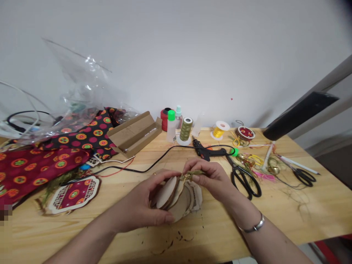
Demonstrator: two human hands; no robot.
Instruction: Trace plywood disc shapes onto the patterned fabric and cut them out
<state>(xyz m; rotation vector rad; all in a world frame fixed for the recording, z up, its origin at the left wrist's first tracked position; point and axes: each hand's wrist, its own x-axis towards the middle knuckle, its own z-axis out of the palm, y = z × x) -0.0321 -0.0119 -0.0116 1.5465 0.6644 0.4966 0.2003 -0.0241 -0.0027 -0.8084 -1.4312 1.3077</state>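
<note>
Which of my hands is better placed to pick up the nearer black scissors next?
Probably your right hand: the scissors lie close on its outer side. It would first have to release the greenish strands, but your left hand is farther off and holds the round wooden pieces.

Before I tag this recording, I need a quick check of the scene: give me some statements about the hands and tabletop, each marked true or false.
1. The left hand holds several flat wooden pieces. True.
2. The bracelet is on the left wrist. False: the bracelet is on the right wrist.
3. The fingers of the right hand are at the green cord. True.
4. The cardboard box is closed. False: the cardboard box lies open.
5. The glue gun lies on the table. True.
</note>
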